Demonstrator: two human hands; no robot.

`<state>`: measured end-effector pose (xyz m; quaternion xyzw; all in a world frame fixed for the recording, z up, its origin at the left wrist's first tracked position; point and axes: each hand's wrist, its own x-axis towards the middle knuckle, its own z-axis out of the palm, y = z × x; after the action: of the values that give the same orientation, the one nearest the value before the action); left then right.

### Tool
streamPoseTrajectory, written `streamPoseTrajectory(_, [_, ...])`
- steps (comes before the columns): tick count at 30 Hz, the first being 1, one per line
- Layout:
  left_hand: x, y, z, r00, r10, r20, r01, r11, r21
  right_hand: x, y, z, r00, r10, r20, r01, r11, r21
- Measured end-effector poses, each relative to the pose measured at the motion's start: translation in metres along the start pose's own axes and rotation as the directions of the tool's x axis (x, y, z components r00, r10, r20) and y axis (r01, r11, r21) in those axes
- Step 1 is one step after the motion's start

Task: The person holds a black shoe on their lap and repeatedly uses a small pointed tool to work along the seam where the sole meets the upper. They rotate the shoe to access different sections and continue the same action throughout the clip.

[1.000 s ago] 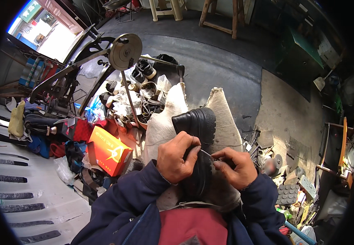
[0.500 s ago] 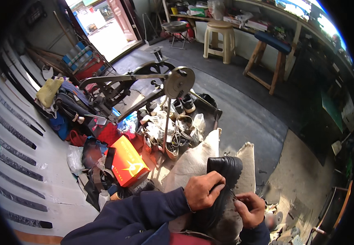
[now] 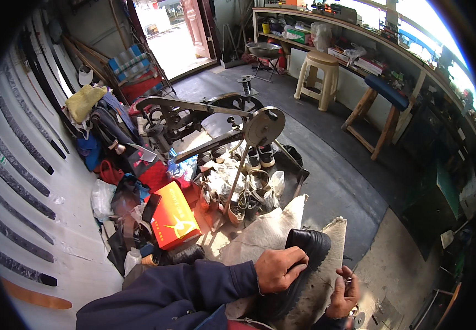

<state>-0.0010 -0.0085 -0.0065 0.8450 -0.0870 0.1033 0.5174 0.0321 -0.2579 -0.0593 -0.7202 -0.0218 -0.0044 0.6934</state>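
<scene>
A black leather shoe (image 3: 310, 242) lies across my lap on a pale, stained cloth (image 3: 334, 242). My left hand (image 3: 282, 269) is closed at the shoe's side, its fingers curled and gripping the edge. Right of the shoe and apart from it, my right hand (image 3: 343, 297) is closed, thumb and fingers pinched together. A small shiny bit shows between those fingers, too small to name. The lower part of the shoe lies in shadow, partly hidden by my left hand and sleeve.
Ahead stands a hand-cranked metal machine with a round wheel (image 3: 264, 126). A pile of shoes (image 3: 249, 187) lies beneath it. An orange box (image 3: 173, 215) and bags sit to the left. A beige stool (image 3: 317, 81) and a blue-topped wooden stool (image 3: 386, 93) stand farther back.
My right hand has moved away from the shoe, to the right and down. My left hand stays on the shoe. The whole view has shifted, with the room now lower in the picture.
</scene>
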Motion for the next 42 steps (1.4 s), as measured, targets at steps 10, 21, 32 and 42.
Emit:
streamPoseTrajectory(10, [0.000,-0.017,-0.020,0.966,-0.255,0.037,0.232,0.799,-0.555,-0.009,-0.025,0.025,0.951,-0.162,0.262,0.211,0.962,-0.171])
streamPoseTrajectory(21, [0.013,-0.040,-0.066,0.908,-0.417,0.041,0.215,0.379,-0.900,-0.003,-0.059,0.057,0.899,0.053,0.435,0.011,0.989,-0.145])
streamPoseTrajectory(32, [0.034,-0.070,-0.076,0.932,-0.360,-0.044,0.105,0.385,-0.917,-0.018,-0.037,0.071,0.934,-0.185,0.304,0.315,0.829,-0.462])
streamPoseTrajectory(42, [0.045,-0.111,-0.123,0.861,-0.450,-0.237,-0.023,0.431,-0.902,-0.018,-0.031,0.076,0.918,-0.247,0.312,0.372,0.810,-0.453])
